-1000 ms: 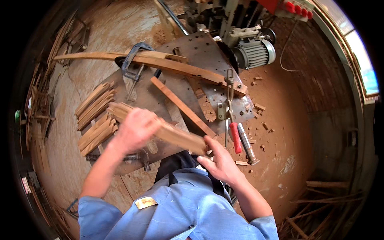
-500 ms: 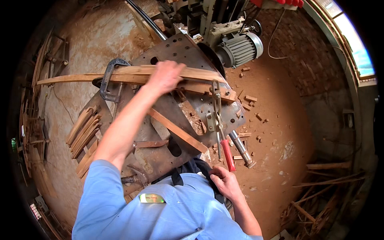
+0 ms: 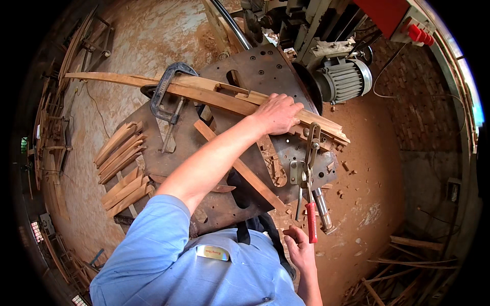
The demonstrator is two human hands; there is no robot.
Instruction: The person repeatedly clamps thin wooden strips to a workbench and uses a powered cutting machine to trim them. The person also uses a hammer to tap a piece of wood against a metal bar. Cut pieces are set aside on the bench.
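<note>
My left hand (image 3: 278,113) grips a pale wooden piece (image 3: 319,122) lying along a longer, slightly curved board (image 3: 205,97), which a black C-clamp (image 3: 168,82) holds on the steel machine table (image 3: 230,201). A toggle clamp (image 3: 309,168) with a red handle (image 3: 312,222) stands at that board's right end. My right hand (image 3: 298,247) is just below the red handle, fingers apart and loosely bent, with nothing visible in it. A loose wooden strip (image 3: 240,166) lies diagonally on the table. Bundles of short strips (image 3: 120,150) lie at the table's left.
A motor (image 3: 347,79) and machine column stand behind the table, with a red switch box (image 3: 380,18) above. Wood offcuts (image 3: 346,166) litter the floor at right. Scrap boards (image 3: 408,260) pile at lower right, and long timbers (image 3: 69,46) line the left.
My left hand has carried the wooden piece from above my body onto the clamped board and moved rightward along it. My right hand has let go of it and dropped lower.
</note>
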